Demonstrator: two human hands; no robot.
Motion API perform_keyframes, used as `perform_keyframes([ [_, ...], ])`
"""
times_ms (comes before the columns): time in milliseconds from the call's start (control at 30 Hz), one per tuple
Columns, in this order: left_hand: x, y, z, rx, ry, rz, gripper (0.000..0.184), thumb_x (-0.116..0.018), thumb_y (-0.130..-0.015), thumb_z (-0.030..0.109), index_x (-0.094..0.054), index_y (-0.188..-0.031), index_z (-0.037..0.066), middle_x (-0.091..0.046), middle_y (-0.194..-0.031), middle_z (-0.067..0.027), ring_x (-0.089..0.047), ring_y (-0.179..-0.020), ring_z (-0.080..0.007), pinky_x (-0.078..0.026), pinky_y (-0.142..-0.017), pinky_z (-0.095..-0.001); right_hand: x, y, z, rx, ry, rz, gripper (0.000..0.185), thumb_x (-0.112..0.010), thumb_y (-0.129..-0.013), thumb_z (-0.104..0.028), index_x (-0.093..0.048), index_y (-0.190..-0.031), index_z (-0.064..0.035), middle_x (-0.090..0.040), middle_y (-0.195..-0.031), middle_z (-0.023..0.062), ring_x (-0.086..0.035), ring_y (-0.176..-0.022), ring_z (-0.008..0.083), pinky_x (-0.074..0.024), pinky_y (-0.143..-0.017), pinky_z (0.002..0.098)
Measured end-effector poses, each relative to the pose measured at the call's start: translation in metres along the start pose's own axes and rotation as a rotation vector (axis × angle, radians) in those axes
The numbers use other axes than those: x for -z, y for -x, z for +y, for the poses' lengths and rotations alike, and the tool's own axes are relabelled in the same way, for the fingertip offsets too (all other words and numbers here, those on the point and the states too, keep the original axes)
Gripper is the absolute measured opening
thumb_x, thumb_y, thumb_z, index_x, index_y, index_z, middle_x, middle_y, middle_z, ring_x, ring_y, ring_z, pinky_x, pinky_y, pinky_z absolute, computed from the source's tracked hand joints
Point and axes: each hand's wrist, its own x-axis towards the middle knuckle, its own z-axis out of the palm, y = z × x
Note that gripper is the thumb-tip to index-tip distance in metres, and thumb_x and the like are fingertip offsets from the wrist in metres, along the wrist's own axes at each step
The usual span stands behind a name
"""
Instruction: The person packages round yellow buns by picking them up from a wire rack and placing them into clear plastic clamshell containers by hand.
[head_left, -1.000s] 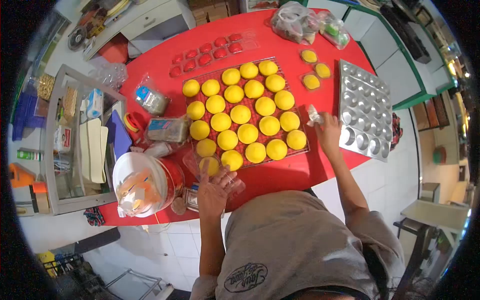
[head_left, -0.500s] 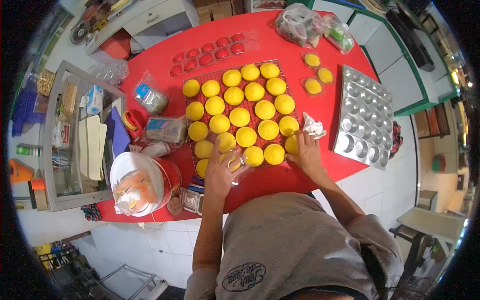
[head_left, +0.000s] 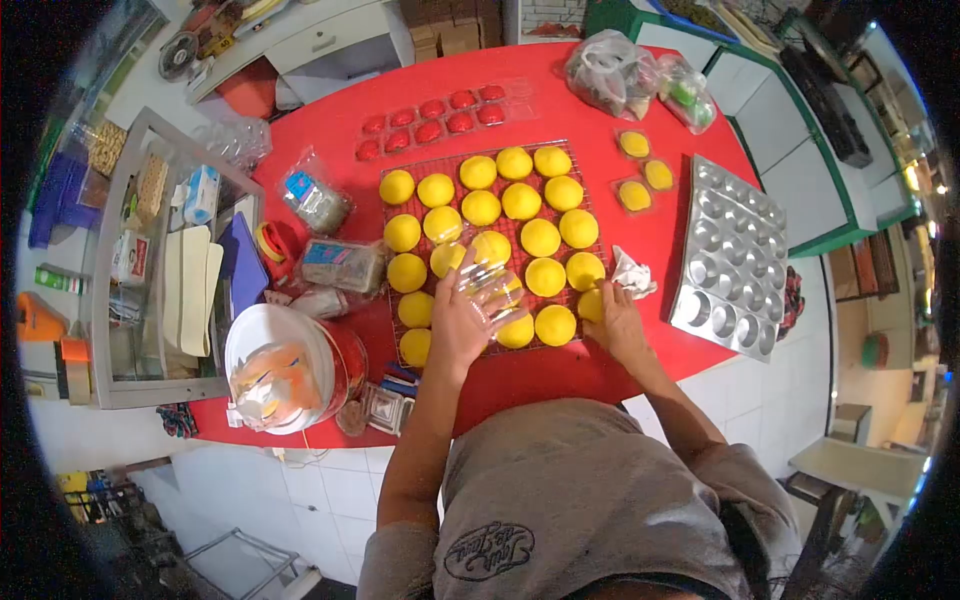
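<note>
Many round yellow cakes [head_left: 540, 238] sit in rows on a wire cooling rack [head_left: 577, 150]. Over the rack's lower middle, my left hand [head_left: 460, 328] grips a clear plastic container [head_left: 492, 284], through which cakes show. At the rack's right edge, the fingers of my right hand [head_left: 622, 334] are closed around a yellow cake [head_left: 591, 304]. I cannot tell whether that cake is lifted off the wires. A crumpled white tissue [head_left: 631, 275] lies just beyond this hand. Three packed yellow cakes [head_left: 634, 196] rest on the red table farther back.
Red domed pieces [head_left: 429, 131] fill a clear tray behind the rack. A metal muffin tin [head_left: 735, 260] lies at the right, with plastic bags [head_left: 612, 75] behind. On the left stand a white-lidded bucket [head_left: 278, 345], wrapped packs [head_left: 343, 265] and a glass-fronted cabinet [head_left: 160, 375].
My left hand has moved up and right with the clear container, now farther over the cakes. My right hand stays on the cake at the rack's edge. The whole view has shifted slightly.
</note>
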Motion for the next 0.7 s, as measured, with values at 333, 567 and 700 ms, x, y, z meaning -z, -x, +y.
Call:
perform_keyframes([
  [333, 0.01, 0.004, 0.0, 0.039, 0.006, -0.06, 0.056, -0.045, -0.094, 0.043, -0.031, -0.145, 0.027, -0.046, -0.128, -0.0282, -0.054, -0.107, -0.0421, -0.045, -0.091, -0.0565, 0.044, -0.011, -0.003, -0.026, -0.603, -0.116, 0.065, -0.075, -0.068, -0.008, -0.042, -0.124, -0.0041, -0.055, -0.113, 0.0171, -0.057, -0.099, 0.0316, -0.0487, -0.082, 0.0374],
  [567, -0.012, 0.004, -0.004, 0.083, -0.168, 0.037, 0.054, -0.049, -0.093, 0.04, -0.035, -0.143, 0.024, -0.049, -0.125, -0.0243, -0.057, -0.103, -0.0362, -0.049, -0.087, -0.0492, 0.087, -0.036, -0.069, 0.357, -0.742, -0.169, 0.065, -0.073, -0.069, -0.005, -0.042, -0.126, -0.0047, -0.055, -0.114, 0.0181, -0.057, -0.098, 0.0332, -0.0472, -0.085, 0.0363],
  [700, -0.028, 0.007, -0.005, 0.071, -0.152, 0.072, 0.048, -0.048, -0.095, 0.033, -0.039, -0.141, 0.019, -0.055, -0.123, -0.0165, -0.059, -0.104, -0.0285, -0.052, -0.081, -0.0427, 0.081, -0.049, -0.091, 0.558, -0.608, -0.162, 0.063, -0.073, -0.069, -0.006, -0.043, -0.123, -0.0033, -0.055, -0.112, 0.0166, -0.055, -0.098, 0.0331, -0.0468, -0.084, 0.0371],
])
